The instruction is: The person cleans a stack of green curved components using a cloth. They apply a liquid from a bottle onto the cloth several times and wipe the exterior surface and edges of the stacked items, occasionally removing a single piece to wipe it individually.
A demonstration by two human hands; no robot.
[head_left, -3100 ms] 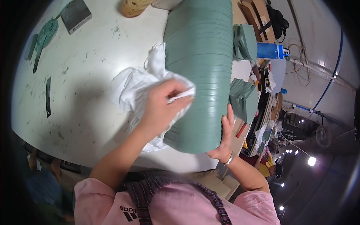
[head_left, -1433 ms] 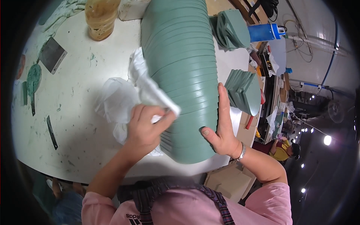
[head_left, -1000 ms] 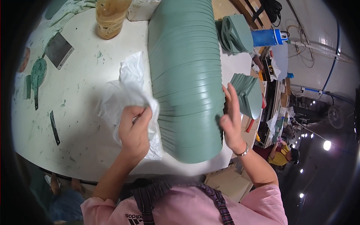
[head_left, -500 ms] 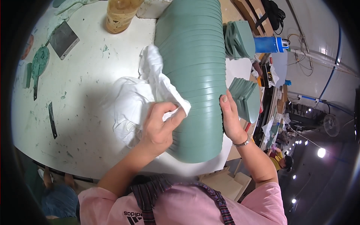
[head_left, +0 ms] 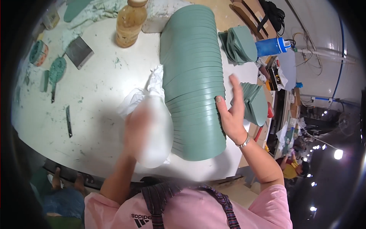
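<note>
A long row of overlapping green sheets (head_left: 196, 110) with rounded ends lies on the table, running away from me. To its left my left hand (head_left: 136, 128), smeared by motion, grips a white cloth (head_left: 157, 133). The near part of the cloth is blurred as well and covers some of the fingers. Against the row's right side rests my right hand (head_left: 233, 118), its thumb touching the sheet edges and its fingers stretched out. Just beyond those fingers stands a small stack of green pieces (head_left: 254, 103).
On the white table (head_left: 97, 99) lie a black blade (head_left: 69, 122), a grey block (head_left: 79, 52) and a scraper with green paste (head_left: 57, 69). A jar of brown liquid (head_left: 131, 26) stands at the back. Beyond the row are another green stack (head_left: 244, 44) and a blue bottle (head_left: 268, 46).
My left hand has pulled the cloth off the row's surface, leftward and toward me. My right hand stays at the row's side, fingers more spread. The whole view has shifted slightly.
</note>
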